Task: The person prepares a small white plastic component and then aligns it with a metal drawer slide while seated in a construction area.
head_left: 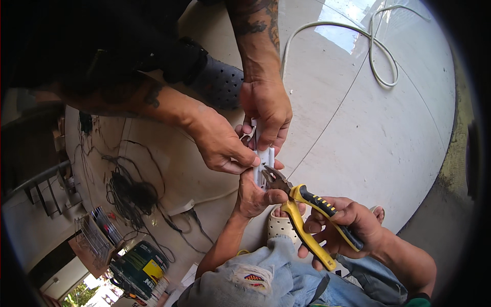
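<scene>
My right hand (350,225) is wrapped around the handles of yellow-and-black combination pliers (302,204). Their handles are spread, and the grey jaws reach the white plastic fitting (257,176). My left hand (251,198) grips that fitting from below, its thumb stretched toward the pliers' jaws. From above, a co-worker's two hands hold the fitting's upper part: one hand (220,140) pinches it at the side, the other hand (268,110) closes over the top. A small pale metallic piece (249,135) shows between the co-worker's fingers. Exactly what the jaws touch is too small to tell.
A white cable (332,24) loops over the tiled floor (353,138) at upper right. Tangled black cords (130,192) lie at left, near a dark green case (140,268). The co-worker's dark clog (222,82) is close by; a cream clog (281,225) sits below the pliers.
</scene>
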A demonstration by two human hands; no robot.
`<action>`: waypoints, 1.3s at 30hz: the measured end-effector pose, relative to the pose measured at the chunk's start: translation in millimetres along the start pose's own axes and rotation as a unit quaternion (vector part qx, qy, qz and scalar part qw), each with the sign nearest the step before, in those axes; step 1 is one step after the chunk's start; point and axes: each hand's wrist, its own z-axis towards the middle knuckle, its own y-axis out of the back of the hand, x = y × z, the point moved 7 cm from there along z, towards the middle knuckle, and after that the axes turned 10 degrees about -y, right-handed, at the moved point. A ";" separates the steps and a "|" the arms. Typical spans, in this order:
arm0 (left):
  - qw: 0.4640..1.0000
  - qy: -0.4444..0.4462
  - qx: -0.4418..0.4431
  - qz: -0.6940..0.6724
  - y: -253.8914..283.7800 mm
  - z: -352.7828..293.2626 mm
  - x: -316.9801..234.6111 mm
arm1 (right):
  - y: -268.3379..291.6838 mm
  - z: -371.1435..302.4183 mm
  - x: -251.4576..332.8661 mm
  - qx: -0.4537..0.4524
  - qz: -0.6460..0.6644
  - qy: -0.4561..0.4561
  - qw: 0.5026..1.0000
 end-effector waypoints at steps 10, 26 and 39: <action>0.999 0.021 0.008 -0.031 -2.1 0.3 3.7 | -1.8 4.9 4.0 0.021 0.029 0.005 0.999; 0.999 -0.002 0.008 0.032 7.0 6.4 6.0 | -12.0 9.4 21.0 0.041 0.104 0.018 0.994; 1.000 0.007 -0.012 0.019 16.3 0.5 29.8 | -25.1 14.7 16.8 -0.025 0.131 0.019 0.991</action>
